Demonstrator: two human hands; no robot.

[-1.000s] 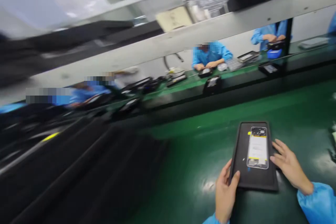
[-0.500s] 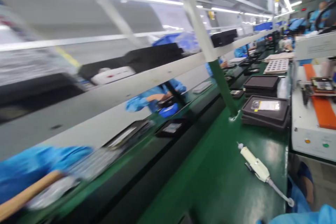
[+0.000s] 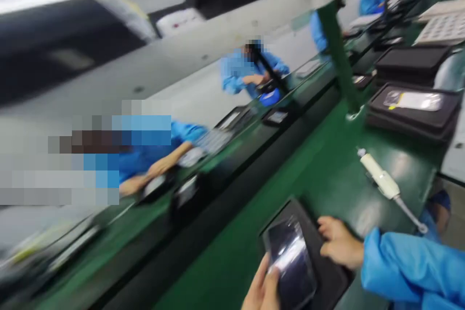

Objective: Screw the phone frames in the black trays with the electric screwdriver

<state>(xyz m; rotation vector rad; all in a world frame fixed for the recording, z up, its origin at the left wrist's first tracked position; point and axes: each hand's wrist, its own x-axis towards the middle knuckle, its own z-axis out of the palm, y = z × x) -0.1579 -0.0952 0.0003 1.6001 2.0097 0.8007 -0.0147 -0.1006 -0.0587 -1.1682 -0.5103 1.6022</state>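
Note:
At the bottom of the view, my left hand (image 3: 261, 283) grips the lower left edge of a dark, glossy smartphone (image 3: 296, 271), with the thumb on its face. The phone lies over, or just above, a black foam tray (image 3: 329, 283); contact between them cannot be told. My right hand (image 3: 339, 242), in a blue sleeve, is beside the tray's right edge with its fingers apart, holding nothing. A cream electric screwdriver (image 3: 381, 176) rests on the green bench (image 3: 319, 167), beyond my right hand.
Stacked black trays (image 3: 410, 121) stand at the far right, the top one carrying a phone part (image 3: 414, 100). A dark conveyor belt (image 3: 218, 193) runs along the bench's left. Co-workers in blue sleeves (image 3: 189, 131) work across it. A green post (image 3: 339, 58) rises from the bench.
The view has swung down and left. Both my hands, the smartphone and its black tray have come into sight; earlier only a blue sleeve and a dark corner showed at the bottom.

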